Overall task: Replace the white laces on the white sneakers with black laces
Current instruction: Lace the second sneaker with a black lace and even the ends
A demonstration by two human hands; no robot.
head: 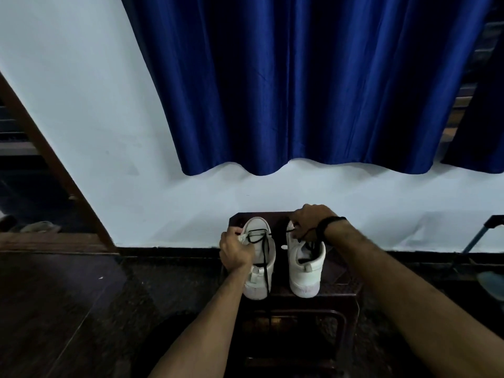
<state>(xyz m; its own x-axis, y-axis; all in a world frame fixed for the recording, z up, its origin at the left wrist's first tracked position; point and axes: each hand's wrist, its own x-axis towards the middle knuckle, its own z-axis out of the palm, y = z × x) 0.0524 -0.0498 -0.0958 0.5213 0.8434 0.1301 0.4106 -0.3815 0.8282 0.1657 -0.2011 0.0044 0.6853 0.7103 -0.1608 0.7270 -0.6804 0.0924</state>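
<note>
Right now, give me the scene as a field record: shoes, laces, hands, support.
shoes: left sneaker and right sneaker, side by side, heels toward camera
laces: black lace on left sneaker, loose end trailing over heel
left hand: grips left sneaker's side
right hand: curled at right sneaker's toe end
support: dark stool

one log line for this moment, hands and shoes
left hand grips left sneaker | right hand on right sneaker toe | black laces partly threaded | both on dark stool
</note>
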